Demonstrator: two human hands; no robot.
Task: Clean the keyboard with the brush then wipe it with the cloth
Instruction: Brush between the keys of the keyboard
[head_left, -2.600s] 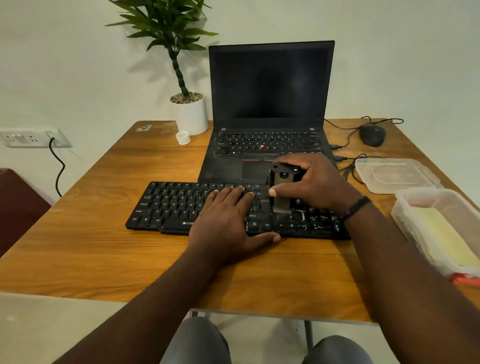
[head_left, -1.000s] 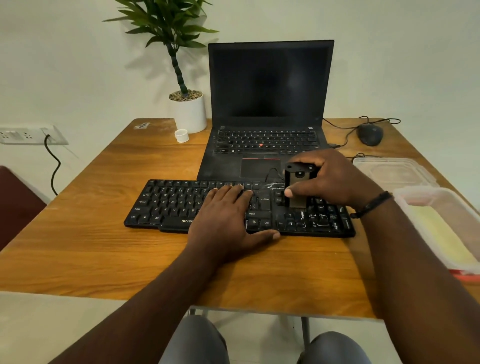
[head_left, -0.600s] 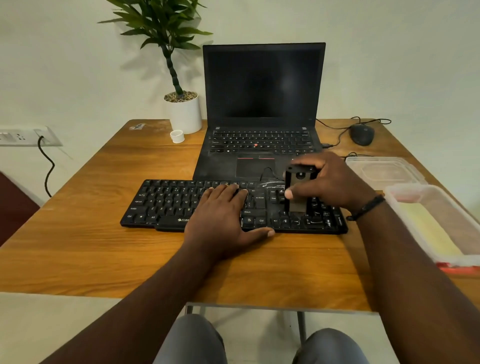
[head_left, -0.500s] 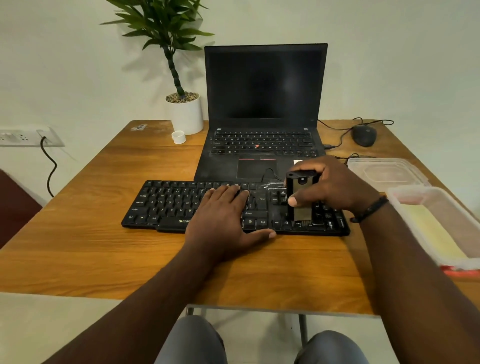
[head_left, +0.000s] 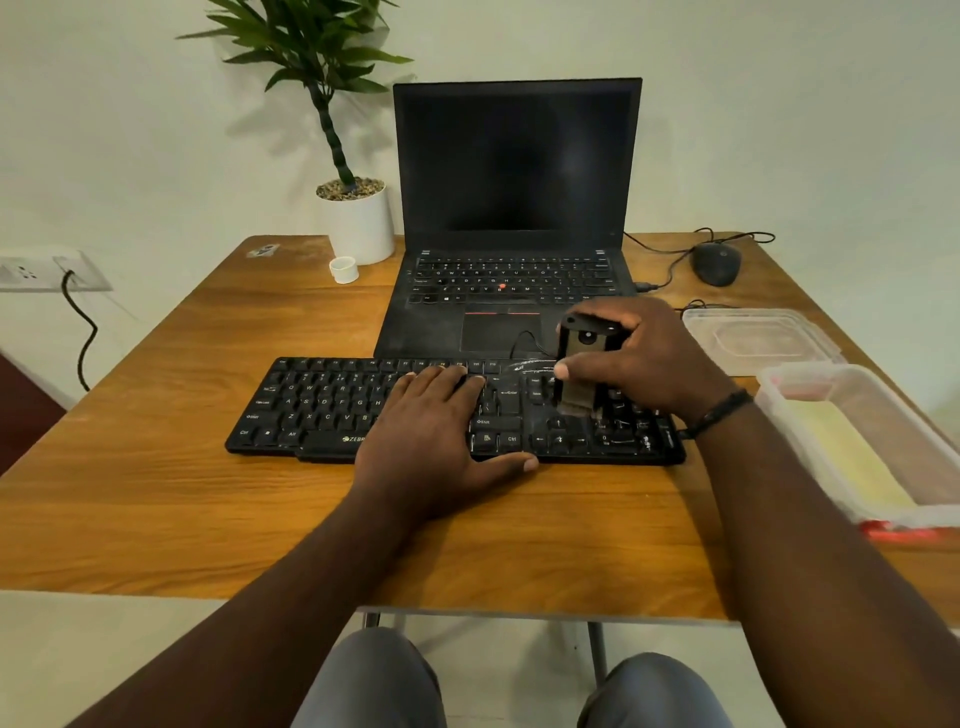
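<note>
While your right hand (head_left: 644, 364) grips the brush (head_left: 581, 374) upright, bristles down on the keys at the keyboard's (head_left: 332, 400) right end, you are in the brushing step; your left hand (head_left: 441, 431) lies flat, fingers straight, pressing the keyboard onto the counter (head_left: 156, 493). Judging from this, next comes sweeping the remaining rows; the wipe waits for the cloth (head_left: 852, 457), probably that yellow sheet in the tub (head_left: 800, 379) to your right

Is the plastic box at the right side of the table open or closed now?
Open. The plastic box has no cover on top; its lid lies flat on the table behind it.
</note>
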